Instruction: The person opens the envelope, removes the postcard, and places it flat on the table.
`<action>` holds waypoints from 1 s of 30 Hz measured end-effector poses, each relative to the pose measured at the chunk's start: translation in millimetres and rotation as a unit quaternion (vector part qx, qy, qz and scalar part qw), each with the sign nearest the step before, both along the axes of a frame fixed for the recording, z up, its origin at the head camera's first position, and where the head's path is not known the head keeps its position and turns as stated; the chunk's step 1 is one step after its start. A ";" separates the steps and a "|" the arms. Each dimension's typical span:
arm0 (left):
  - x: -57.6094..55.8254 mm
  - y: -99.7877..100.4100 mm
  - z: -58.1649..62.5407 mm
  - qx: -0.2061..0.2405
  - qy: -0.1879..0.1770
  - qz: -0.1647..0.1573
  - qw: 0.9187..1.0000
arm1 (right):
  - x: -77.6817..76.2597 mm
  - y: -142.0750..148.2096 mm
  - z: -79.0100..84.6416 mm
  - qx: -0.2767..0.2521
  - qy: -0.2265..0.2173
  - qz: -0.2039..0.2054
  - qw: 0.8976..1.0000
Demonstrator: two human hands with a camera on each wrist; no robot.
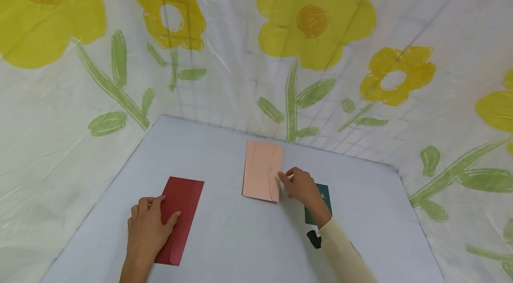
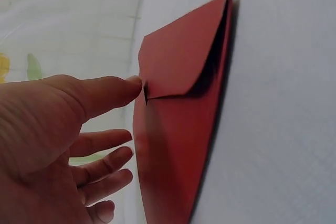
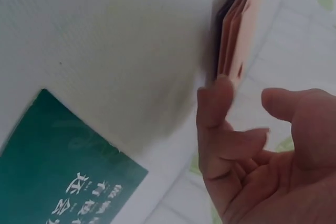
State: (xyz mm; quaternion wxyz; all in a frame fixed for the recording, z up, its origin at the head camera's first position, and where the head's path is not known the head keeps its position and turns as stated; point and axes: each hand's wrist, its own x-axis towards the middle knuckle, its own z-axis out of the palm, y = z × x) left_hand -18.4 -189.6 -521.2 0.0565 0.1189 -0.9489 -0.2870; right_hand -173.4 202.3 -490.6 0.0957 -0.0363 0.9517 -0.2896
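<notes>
Red envelope (image 1: 187,205) — left hand (image 1: 148,227) spread at its edge | pink envelope (image 1: 259,171) — right hand (image 1: 301,186) loosely bent alongside | hands: released

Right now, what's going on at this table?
A person's left hand touches the red envelope on the left side of the table, thumb over it. The right hand has its fingertips at the right edge of the pink envelopes, farther back, without gripping them. A green card lies nearby, partly hidden behind the right wrist in the head view.
</notes>
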 end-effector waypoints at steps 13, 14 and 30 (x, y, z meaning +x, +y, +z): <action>0.2 10.1 23.7 0.056 0.127 0.029 0.990 | -12.6 -3.4 -19.2 -0.005 -0.043 -0.006 0.999; -0.2 11.0 25.7 0.062 0.132 0.027 0.989 | -13.7 -2.3 -20.7 -0.010 -0.041 -0.003 0.999; -3.0 42.4 60.0 0.145 0.124 -0.023 0.981 | 13.4 13.2 19.6 -0.174 -0.039 0.031 0.983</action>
